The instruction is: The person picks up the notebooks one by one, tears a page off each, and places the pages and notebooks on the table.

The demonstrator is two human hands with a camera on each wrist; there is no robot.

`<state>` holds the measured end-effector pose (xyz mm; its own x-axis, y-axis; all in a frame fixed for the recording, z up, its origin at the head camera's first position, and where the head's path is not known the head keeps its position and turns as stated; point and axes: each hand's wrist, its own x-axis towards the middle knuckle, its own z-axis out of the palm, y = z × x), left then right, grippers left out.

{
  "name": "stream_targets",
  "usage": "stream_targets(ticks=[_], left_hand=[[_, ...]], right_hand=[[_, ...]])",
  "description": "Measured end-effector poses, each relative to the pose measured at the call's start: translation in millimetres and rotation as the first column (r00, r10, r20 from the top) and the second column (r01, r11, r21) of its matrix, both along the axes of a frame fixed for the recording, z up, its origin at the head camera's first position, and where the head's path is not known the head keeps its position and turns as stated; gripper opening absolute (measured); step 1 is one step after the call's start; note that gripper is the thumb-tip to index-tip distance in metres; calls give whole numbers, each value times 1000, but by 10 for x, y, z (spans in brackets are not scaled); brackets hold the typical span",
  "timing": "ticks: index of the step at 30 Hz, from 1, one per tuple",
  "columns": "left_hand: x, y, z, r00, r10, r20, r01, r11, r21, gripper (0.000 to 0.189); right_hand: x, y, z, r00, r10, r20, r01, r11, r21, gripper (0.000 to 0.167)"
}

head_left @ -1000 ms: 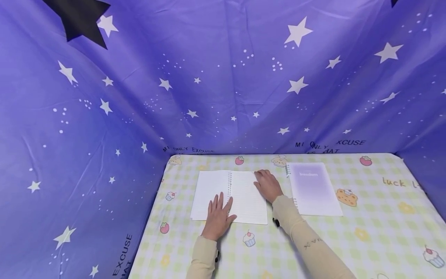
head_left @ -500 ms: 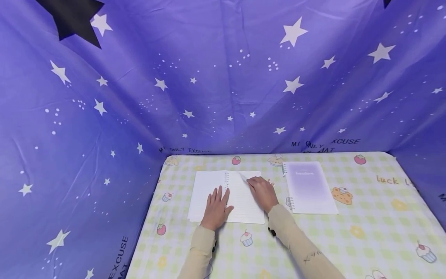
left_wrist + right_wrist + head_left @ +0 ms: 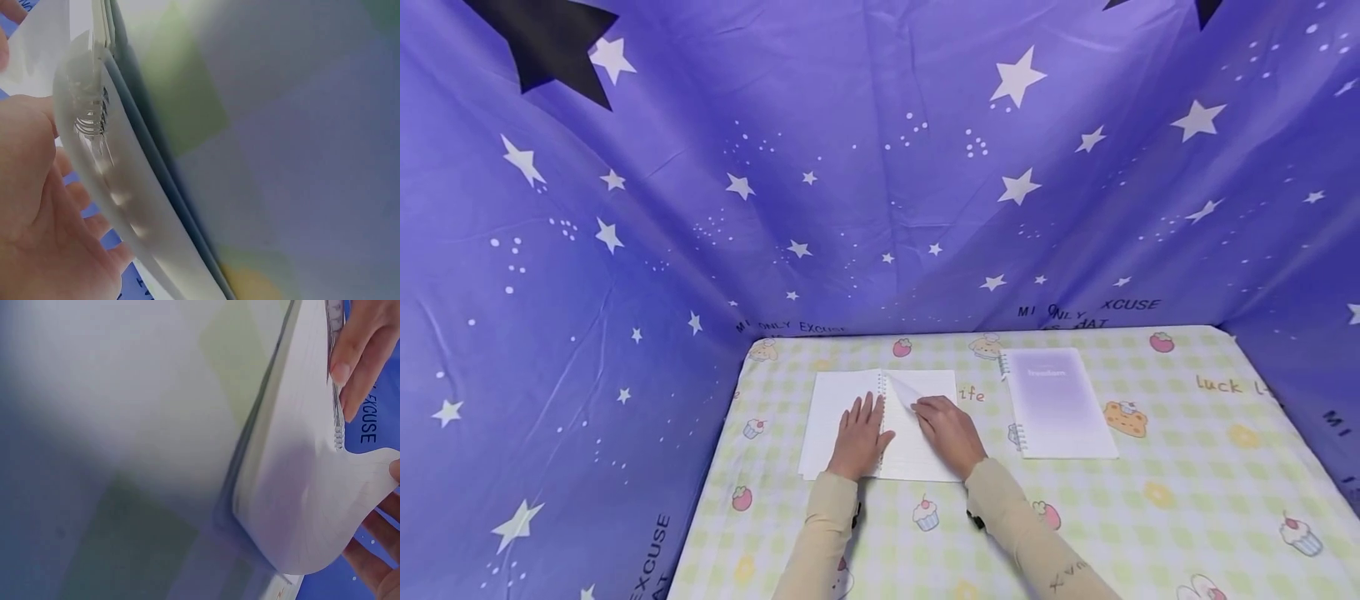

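Observation:
A spiral notebook (image 3: pixel 829 417) lies open on the table, its ruled white pages spread to both sides of the wire binding (image 3: pixel 92 122). My left hand (image 3: pixel 857 437) rests with extended fingers on the left page and the binding. On the other side, my right hand (image 3: pixel 951 433) pinches one sheet (image 3: pixel 901 392) by its far right corner. In the right wrist view the sheet bows upward, and its corner sits between thumb and fingers (image 3: pixel 372 550). The rest of the right-hand pages stay flat beneath it.
A closed spiral notebook (image 3: pixel 1060 412) with a purple gradient cover lies to the right of the open one. The checked tablecloth (image 3: pixel 1210 500) carries cartoon prints. Purple star-printed curtains (image 3: pixel 880 167) hang behind and at both sides.
My right hand has lifted the sheet's corner and moved it left and nearer to me, toward the binding. My left hand stays on the notebook. The head view has shifted slightly.

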<state>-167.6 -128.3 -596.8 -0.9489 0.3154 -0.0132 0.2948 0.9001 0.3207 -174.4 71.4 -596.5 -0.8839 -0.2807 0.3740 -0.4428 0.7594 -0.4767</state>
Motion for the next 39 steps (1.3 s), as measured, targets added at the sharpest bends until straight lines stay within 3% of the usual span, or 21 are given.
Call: stream_targets(ticks=[13, 28, 39], left_hand=[[-69, 24, -105, 998, 57, 9, -56, 997, -43, 61], [-80, 57, -10, 997, 69, -40, -69, 997, 21, 58], [-95, 96, -9, 998, 63, -2, -63, 998, -15, 62]], right_hand=[[91, -76, -19, 998, 47, -48, -47, 999, 6, 21], [108, -88, -28, 998, 48, -47, -47, 998, 34, 21], [140, -127, -7, 996, 56, -65, -55, 998, 21, 21]])
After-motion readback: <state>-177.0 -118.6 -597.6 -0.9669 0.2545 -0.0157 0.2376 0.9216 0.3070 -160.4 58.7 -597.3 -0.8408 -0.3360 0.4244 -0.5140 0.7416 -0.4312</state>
